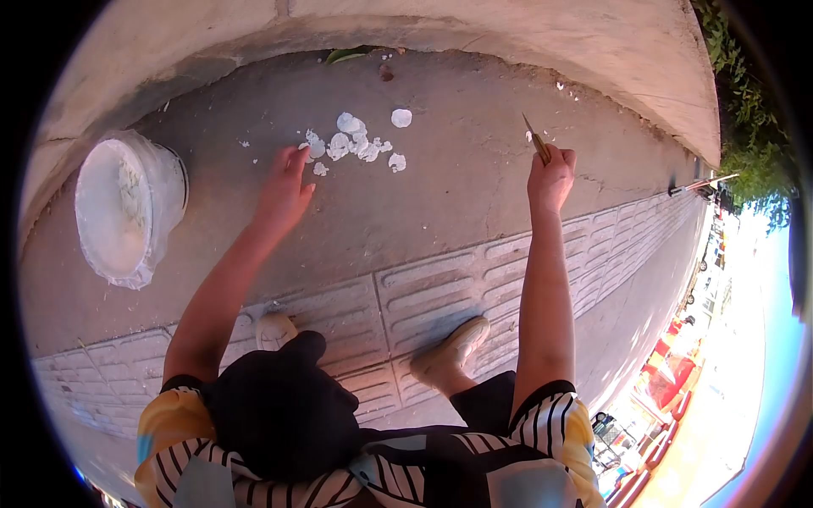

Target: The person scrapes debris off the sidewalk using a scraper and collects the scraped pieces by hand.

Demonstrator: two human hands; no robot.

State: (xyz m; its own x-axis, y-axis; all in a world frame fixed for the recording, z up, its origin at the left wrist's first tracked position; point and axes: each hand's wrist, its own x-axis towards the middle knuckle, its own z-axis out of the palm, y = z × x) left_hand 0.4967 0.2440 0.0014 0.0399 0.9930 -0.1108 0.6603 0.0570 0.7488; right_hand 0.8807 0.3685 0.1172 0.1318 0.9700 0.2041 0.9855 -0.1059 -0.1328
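My right hand (552,173) is closed round the handle of a thin pointed tool (539,144), whose tip points up and to the left. On the grey pavement, several flat white flakes (360,144) lie in a loose cluster. My left hand (288,190) is at the left edge of this cluster, its fingertips by a flake (315,146); thumb and fingers are apart, and nothing shows in its grasp. Further left stands a bucket lined with clear plastic (168,186), with white material in it.
A curved concrete edge (474,21) runs along the top. Ridged paving tiles (440,288) lie by my feet. Another long thin tool (703,184) lies at the right, near green plants (754,127). Red objects (673,372) stand at lower right.
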